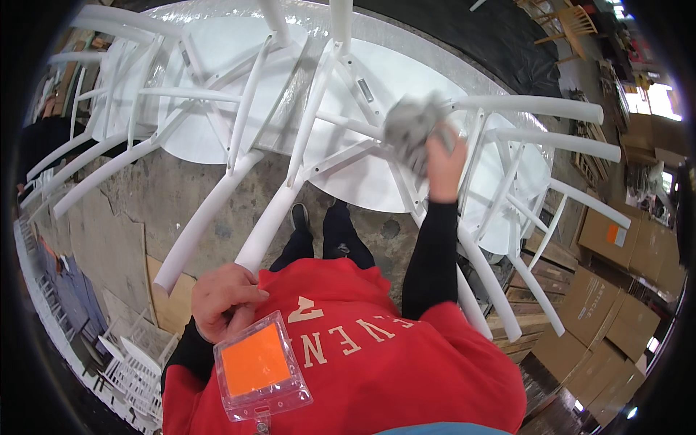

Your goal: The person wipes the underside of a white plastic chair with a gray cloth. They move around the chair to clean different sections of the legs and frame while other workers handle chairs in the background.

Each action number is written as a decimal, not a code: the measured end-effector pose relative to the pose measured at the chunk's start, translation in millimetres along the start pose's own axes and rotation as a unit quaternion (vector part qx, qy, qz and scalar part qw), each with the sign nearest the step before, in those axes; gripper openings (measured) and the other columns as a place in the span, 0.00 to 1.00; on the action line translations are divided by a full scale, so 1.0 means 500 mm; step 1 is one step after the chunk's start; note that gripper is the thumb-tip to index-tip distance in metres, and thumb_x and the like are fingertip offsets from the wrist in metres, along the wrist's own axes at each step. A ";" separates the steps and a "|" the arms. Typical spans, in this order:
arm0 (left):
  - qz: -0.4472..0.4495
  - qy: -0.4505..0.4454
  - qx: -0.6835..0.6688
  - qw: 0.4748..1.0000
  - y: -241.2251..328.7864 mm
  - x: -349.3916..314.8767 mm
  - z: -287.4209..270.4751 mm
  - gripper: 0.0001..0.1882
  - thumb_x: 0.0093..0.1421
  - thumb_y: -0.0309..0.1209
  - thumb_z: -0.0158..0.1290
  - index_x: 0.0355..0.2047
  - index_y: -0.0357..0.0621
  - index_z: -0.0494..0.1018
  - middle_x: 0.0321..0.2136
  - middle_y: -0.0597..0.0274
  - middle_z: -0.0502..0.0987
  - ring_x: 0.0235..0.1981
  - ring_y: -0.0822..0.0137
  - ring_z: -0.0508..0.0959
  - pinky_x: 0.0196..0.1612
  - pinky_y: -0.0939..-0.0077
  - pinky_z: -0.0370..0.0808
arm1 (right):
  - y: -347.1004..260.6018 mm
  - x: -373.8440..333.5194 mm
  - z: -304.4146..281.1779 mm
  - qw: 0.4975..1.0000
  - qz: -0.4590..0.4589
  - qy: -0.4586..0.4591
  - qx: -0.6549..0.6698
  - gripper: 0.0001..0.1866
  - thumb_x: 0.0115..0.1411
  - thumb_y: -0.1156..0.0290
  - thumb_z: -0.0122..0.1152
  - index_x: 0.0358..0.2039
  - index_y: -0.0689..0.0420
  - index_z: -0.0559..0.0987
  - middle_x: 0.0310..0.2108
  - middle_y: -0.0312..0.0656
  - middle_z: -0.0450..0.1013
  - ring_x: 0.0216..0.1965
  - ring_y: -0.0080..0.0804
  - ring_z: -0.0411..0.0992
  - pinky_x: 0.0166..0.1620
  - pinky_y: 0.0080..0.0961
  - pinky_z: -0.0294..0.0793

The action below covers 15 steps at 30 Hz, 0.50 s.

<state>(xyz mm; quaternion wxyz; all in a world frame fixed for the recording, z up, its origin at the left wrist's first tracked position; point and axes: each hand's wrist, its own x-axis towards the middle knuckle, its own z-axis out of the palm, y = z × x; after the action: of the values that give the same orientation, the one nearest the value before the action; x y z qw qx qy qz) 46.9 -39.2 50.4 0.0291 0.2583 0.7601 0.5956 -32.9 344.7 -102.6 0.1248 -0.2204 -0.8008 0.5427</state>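
Note:
My right hand (444, 163) grips a crumpled grey cloth (415, 134), blurred by motion, against an upturned white chair at its crossbars. That chair's round white seat (362, 185) lies face down, with its legs pointing up and toward me. My left hand (226, 299) is closed in front of my chest, right by the end of a white leg (272, 221). Whether it touches the leg, or what is inside its curled fingers, is hidden. More upturned white chairs stand on both sides, one with a round seat (206, 138) to the left.
Clear plastic film (471, 80) covers the surface under the chairs. Cardboard boxes (591, 312) are stacked at the right, beside wooden slats (540, 286). White chair frames (134, 370) stand at the lower left. A wooden chair (573, 25) is at the far right.

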 end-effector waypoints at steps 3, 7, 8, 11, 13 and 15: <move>-0.014 -0.018 0.027 0.999 0.002 0.013 -0.007 0.15 0.41 0.11 0.49 0.27 0.39 0.78 0.16 0.60 0.73 0.17 0.60 0.75 0.31 0.64 0.79 | 0.029 0.220 -0.014 0.954 -0.068 0.014 -0.291 0.25 0.54 0.61 0.57 0.51 0.59 0.80 0.46 0.53 0.78 0.50 0.58 0.75 0.54 0.41 0.74; -0.057 0.040 0.046 0.997 0.005 -0.005 0.003 0.14 0.43 0.10 0.48 0.26 0.39 0.77 0.15 0.61 0.73 0.19 0.60 0.76 0.34 0.63 0.80 | 0.128 0.281 0.092 0.789 -0.118 -0.301 -0.522 0.22 0.50 0.70 0.61 0.49 0.53 0.79 0.53 0.47 0.71 0.54 0.57 0.69 0.57 0.47 0.71; -0.066 0.044 0.036 0.996 0.004 -0.006 0.001 0.13 0.43 0.10 0.48 0.26 0.39 0.77 0.15 0.61 0.73 0.19 0.60 0.77 0.35 0.62 0.80 | 0.148 0.279 0.119 0.818 -0.193 -0.318 -0.439 0.22 0.48 0.73 0.61 0.47 0.52 0.79 0.53 0.46 0.70 0.54 0.54 0.68 0.56 0.45 0.70; -0.129 0.057 0.072 0.987 0.028 0.002 0.011 0.11 0.47 0.13 0.47 0.26 0.39 0.76 0.16 0.62 0.74 0.21 0.61 0.78 0.41 0.56 0.80 | 0.202 0.299 0.185 0.867 -0.287 -0.255 -0.317 0.22 0.46 0.78 0.60 0.44 0.52 0.78 0.49 0.44 0.71 0.52 0.51 0.67 0.55 0.43 0.70; -0.151 0.057 0.100 0.982 0.036 0.013 0.009 0.10 0.48 0.15 0.47 0.26 0.39 0.76 0.16 0.62 0.75 0.22 0.60 0.78 0.44 0.53 0.79 | 0.207 0.368 0.223 0.874 -0.318 -0.191 -0.313 0.21 0.48 0.77 0.60 0.45 0.51 0.78 0.49 0.43 0.72 0.52 0.50 0.68 0.54 0.43 0.70; -0.185 0.063 0.139 0.971 0.041 0.015 0.017 0.08 0.51 0.17 0.48 0.26 0.39 0.76 0.17 0.60 0.75 0.25 0.57 0.80 0.48 0.50 0.77 | 0.166 0.427 0.286 0.888 -0.296 -0.124 -0.330 0.20 0.53 0.75 0.58 0.48 0.45 0.79 0.48 0.37 0.73 0.53 0.47 0.68 0.55 0.44 0.70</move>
<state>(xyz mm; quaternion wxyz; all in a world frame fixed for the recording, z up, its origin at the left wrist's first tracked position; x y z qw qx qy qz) 50.6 -25.2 68.7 0.0550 0.0770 0.8703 0.4834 -263.4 358.6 -242.0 0.0992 0.0679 -0.9708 0.2078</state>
